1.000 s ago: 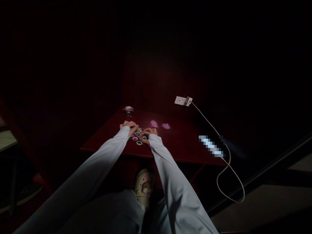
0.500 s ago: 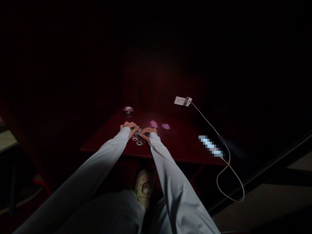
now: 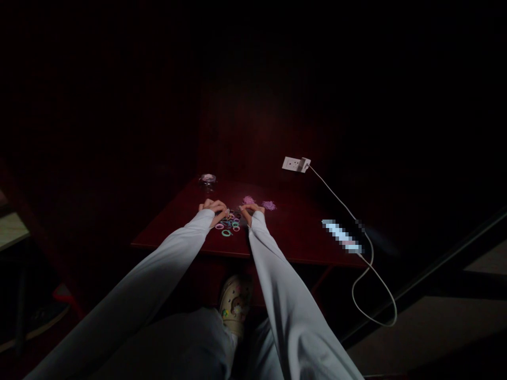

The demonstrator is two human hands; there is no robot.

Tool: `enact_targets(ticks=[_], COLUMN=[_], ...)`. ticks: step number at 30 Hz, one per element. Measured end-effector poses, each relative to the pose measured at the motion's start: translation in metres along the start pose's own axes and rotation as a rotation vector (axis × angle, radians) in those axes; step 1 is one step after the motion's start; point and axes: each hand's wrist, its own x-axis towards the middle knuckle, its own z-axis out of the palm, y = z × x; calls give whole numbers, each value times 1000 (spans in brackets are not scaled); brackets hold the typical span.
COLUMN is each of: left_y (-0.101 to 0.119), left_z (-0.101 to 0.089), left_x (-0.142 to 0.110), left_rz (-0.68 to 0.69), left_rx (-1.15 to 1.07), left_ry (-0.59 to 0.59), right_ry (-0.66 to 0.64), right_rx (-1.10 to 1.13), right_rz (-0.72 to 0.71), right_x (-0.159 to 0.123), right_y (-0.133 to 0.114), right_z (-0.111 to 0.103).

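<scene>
A loose heap of colourful hair ties (image 3: 235,225), in pink, green and other shades, lies on the dark red table between my hands. My left hand (image 3: 214,206) rests at the heap's left edge, fingers curled and thumb pressed near the fingertips. Whatever it pinches is too small to make out. On the other side, my right hand (image 3: 252,209) has its thumb and fingertips together just beyond the heap's upper right edge. Anything in that pinch is also too small to tell. Right behind it sits a pink pile of thin strands or small bands (image 3: 249,200), with a similar purple pile (image 3: 269,205) to its right.
A clear round jar (image 3: 208,182) stands at the back left of the table (image 3: 170,227). To the right lies a blurred-out bright device (image 3: 343,236), its white cable (image 3: 340,200) running to a charger in the wall socket (image 3: 293,164). Below is a shoe (image 3: 236,306).
My right hand has lifted away from the heap, up and to the right toward the pink pile, uncovering more hair ties. The left hand has shifted only slightly.
</scene>
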Motion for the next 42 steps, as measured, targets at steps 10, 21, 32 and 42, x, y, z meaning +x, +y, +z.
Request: enact_targets(ticks=[10, 21, 32, 42], left_y=[-1, -1, 2, 5], left_z=[5, 10, -6, -9], left_x=[3, 7, -1, -2], left_rz=[-118, -163, -89, -99], left_rx=[-46, -51, -80, -77], left_ry=[100, 131, 54, 26], right_ry=[124, 59, -138, -107], right_rx=[-270, -362, -420, -427], right_rz=[325, 348, 70, 68], right_x=[1, 0, -5, -4], right_y=[0, -11, 3, 9], right_z=[-33, -30, -23, -19])
